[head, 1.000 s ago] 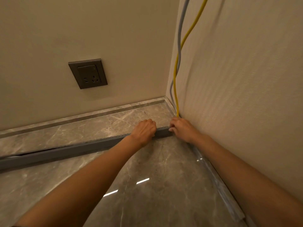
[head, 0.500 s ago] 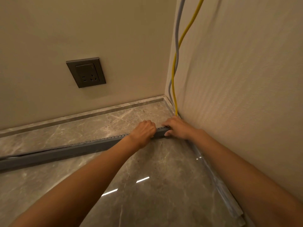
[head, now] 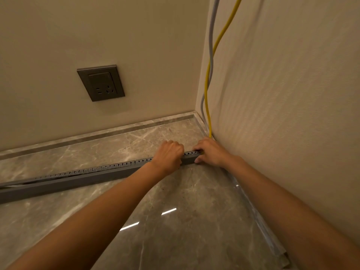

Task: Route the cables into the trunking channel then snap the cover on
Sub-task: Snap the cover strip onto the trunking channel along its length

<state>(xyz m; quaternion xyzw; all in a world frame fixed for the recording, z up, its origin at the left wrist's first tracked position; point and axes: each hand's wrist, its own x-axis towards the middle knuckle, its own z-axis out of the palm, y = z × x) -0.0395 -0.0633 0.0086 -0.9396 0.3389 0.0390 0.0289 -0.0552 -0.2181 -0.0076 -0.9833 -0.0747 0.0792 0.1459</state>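
Holding steady, left hand (head: 169,155) grips trunking (head: 78,177); right hand (head: 211,152) now pinches its end.

Two cables are hanging down the corner: one yellow cable (head: 208,106) and one grey cable (head: 210,36). One grey trunking channel (head: 78,177) is lying on the floor (head: 175,246). Two hands are showing, one left hand (head: 169,154) and one right hand (head: 211,152), both gripping that single channel near its right end. One wall socket (head: 101,82) is sitting on the back wall (head: 146,45), showing one group of two slots and one group of three. Two walls are meeting here, the back wall and one side wall (head: 292,94). Two bright streaks (head: 169,211) are glinting on the floor.
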